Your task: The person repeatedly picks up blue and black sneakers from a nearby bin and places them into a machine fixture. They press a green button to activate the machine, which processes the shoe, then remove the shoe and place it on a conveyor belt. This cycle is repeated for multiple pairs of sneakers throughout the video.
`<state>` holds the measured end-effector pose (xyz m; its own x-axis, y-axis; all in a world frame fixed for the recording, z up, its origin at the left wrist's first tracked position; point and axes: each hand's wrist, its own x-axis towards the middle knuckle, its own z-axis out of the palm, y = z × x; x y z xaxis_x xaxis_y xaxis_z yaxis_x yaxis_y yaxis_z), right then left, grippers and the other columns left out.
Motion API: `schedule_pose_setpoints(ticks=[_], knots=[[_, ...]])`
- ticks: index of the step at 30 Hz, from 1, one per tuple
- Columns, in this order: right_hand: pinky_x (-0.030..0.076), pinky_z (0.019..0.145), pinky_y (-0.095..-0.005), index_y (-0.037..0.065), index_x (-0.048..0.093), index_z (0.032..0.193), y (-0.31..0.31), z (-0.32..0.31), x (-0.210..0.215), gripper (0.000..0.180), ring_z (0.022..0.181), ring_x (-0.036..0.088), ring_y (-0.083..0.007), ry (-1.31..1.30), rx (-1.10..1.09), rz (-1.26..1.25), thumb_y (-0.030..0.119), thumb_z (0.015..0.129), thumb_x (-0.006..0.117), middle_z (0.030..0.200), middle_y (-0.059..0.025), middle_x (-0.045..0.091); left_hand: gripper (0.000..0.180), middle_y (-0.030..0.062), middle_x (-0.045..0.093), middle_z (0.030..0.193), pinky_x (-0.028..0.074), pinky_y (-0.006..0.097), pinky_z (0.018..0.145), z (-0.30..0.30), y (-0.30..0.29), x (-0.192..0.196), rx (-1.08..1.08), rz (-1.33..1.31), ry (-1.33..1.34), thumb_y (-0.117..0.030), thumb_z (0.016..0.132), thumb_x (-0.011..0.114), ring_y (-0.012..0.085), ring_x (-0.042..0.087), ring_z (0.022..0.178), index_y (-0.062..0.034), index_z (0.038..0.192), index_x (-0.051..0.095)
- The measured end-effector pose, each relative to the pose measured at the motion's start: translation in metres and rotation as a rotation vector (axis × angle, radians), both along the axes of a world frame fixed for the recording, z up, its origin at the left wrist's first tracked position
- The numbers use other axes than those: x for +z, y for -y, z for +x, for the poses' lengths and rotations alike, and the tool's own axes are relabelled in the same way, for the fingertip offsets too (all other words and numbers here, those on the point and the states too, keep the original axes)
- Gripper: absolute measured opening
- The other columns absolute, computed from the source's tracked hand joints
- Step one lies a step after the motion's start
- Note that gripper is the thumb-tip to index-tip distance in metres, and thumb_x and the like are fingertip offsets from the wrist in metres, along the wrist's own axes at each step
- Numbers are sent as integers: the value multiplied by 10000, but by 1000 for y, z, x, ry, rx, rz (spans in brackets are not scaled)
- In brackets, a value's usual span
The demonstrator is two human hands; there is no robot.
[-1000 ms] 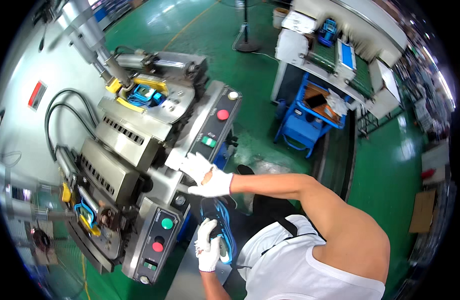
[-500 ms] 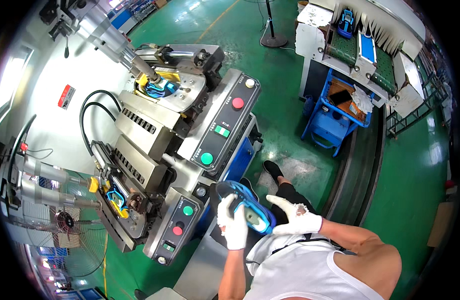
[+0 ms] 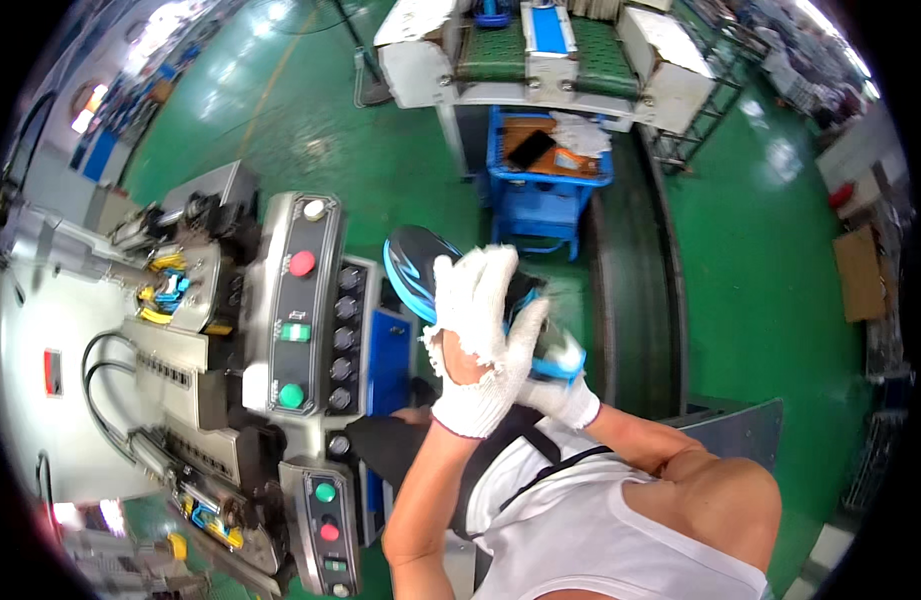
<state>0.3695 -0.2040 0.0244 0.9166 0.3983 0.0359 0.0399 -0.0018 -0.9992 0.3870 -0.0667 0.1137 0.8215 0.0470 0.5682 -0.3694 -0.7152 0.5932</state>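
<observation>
Shoe (image 3: 420, 262) clamped in both my gloved hands, left (image 3: 477, 335) over right (image 3: 557, 385) | risk: sole slips on cotton gloves, drops toward control panel (image 3: 298, 300).

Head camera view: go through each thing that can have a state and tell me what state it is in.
Shoe: black and blue, lifted off the machine, held in both hands.
Left hand: gloved, wrapped over the shoe.
Right hand: gloved, under the shoe, mostly hidden.
Machine control panel: untouched; whether any of its buttons is lit cannot be told.
Blue cart: standing by the conveyor, loaded with a few flat items.
</observation>
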Motion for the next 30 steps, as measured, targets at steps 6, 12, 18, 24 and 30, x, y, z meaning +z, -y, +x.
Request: schedule_pose_setpoints(ticks=[6,12,18,24,30], knots=[[525,1122,-448,34,545,1468,74,100,7,563,1289,648,-265,-287,-431,657,236,959,673,1428,-117,635,693,245,574,1467,426,579,1159,18,14,-7,-275,68,-10,-93,761,893,503,514,1393,-5,1383,599],[511,1055,-422,2,605,1418,129,332,-1,635,1165,648,-235,342,-944,221,320,906,806,1349,-136,682,605,250,606,1422,481,486,1126,-58,-31,-103,-7,-23,-379,-64,820,854,451,578,1332,24,1367,612],[581,961,-543,85,421,1594,164,519,28,991,1343,569,-337,111,-709,-352,486,819,890,1564,-105,505,572,254,607,1418,469,482,1133,-130,-37,-152,185,-177,-700,-130,874,821,425,583,1317,23,1385,614],[457,1171,-453,56,439,1623,231,643,15,1170,1421,539,-331,614,-780,-1417,890,822,617,1569,-216,540,551,228,653,1386,472,475,1143,-150,-40,-168,459,-263,-854,-139,879,811,414,610,1305,-2,1381,630],[478,1111,-460,-40,707,1342,231,614,5,1092,1211,678,-336,164,-701,-1376,912,924,376,1285,-212,743,387,201,716,1251,548,452,1037,-148,-58,-164,491,-359,-735,-158,939,772,388,686,1173,-33,1297,692]])
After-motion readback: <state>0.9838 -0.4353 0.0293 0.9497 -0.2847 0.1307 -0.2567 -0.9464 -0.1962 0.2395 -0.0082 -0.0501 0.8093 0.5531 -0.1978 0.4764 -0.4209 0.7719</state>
